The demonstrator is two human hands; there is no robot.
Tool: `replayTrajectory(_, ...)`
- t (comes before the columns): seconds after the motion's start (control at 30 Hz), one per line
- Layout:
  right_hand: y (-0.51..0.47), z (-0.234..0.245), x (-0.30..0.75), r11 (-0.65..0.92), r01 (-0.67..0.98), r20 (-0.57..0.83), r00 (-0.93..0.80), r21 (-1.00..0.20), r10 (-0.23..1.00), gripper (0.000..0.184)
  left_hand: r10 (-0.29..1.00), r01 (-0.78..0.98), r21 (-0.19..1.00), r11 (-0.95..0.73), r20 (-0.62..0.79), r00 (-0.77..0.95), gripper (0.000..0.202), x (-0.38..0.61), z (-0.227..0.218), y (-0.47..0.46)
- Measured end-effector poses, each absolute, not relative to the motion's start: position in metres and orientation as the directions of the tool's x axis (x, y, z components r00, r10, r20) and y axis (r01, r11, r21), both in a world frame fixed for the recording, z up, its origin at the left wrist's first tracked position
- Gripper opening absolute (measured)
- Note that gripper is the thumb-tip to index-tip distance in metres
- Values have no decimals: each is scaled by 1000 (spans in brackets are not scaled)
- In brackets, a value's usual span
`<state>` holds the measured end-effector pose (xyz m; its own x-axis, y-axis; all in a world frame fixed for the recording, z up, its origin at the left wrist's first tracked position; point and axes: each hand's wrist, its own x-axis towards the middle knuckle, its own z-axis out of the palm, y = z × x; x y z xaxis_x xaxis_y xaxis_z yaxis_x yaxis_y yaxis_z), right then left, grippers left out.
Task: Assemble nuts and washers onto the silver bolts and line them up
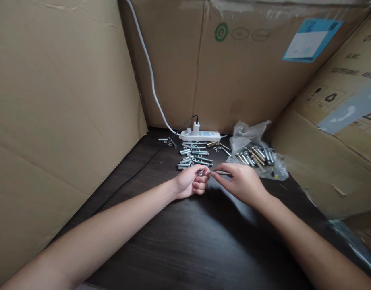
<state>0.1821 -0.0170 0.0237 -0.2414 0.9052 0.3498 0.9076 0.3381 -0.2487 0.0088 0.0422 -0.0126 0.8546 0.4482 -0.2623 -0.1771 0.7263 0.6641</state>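
My left hand is closed, its fingers curled in and a small shiny metal piece showing by the thumb and forefinger. I cannot make out whether that piece is a nut or a sleeve. Just to its right, my right hand pinches a silver anchor bolt lying level, its end pointing at my left fingers. Both hands hover over the dark table, the fingertips almost meeting. Behind them lie rows of silver bolts, sleeves and washers. A clear plastic bag holds more anchor bolts beyond my right hand.
A white power strip with a plugged-in charger lies at the back. Its white cable rises, and a black cable crosses the table. Cardboard boxes wall the left, back and right. Loose hardware lies back left.
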Motion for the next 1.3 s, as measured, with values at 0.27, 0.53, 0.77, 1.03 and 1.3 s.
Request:
replayTrajectory(0.27, -18, 22, 181, 356, 880, 346, -243, -315, 906, 21, 458, -199, 670, 715, -234, 858, 25, 9, -13, 42)
replayTrajectory(0.53, -20, 17, 173, 320, 878, 320, -208, -355, 924, 22, 439, -118, 718, 687, -280, 854, 28, 11, -12, 40)
replayTrajectory(0.77, -22, 17, 172, 335, 851, 253, -248, -404, 935, 8, 411, -51, 752, 657, -302, 860, 36, 11, -11, 39)
replayTrajectory(1.03, -20, 18, 175, 347, 848, 226, -275, -402, 935, 13, 588, -112, 870, 480, -225, 777, 26, 16, -15, 31)
replayTrajectory(1.3, -15, 15, 183, 341, 861, 231, -269, -378, 935, 21, 810, -11, 995, -100, 88, 580, 25, 20, -15, 26)
